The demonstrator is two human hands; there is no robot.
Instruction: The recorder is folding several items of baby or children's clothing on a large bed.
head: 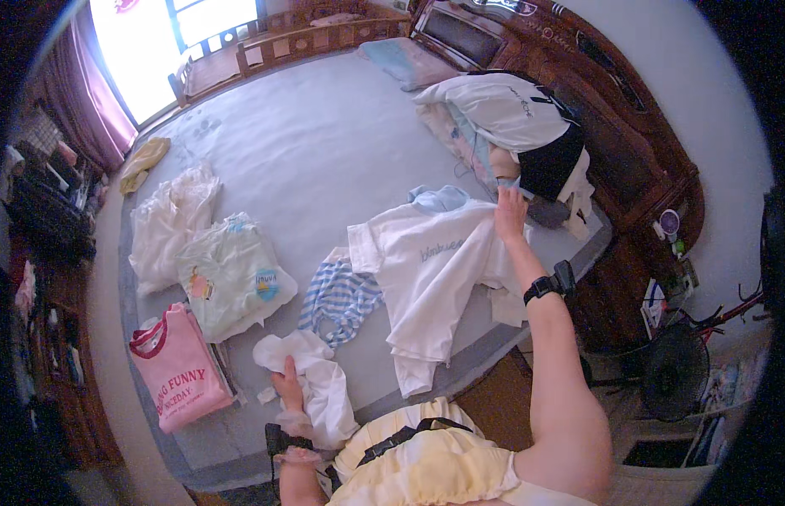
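Observation:
My left hand (289,387) grips a crumpled white cloth garment (326,386) at the near edge of the bed, its thumb lying over the fabric. Farther off, my right hand (511,215) is closed at the right shoulder of a white short-sleeved shirt (430,265). That shirt has a light blue collar or hood (438,198) and lettering on its chest, and it lies spread with diagonal folds. Blue-and-white striped shorts (342,294) lie between the two garments, partly under the shirt's left side. Fabric hides some of my right fingertips' contact.
Folded pink shirt (180,373), pale green garment (234,278), white lacy garment (174,221) and yellow cloth (144,164) line the bed's left side. A heap of clothes (506,120) and a pillow (408,62) lie by the wooden headboard (601,120). A black fan (674,373) stands right.

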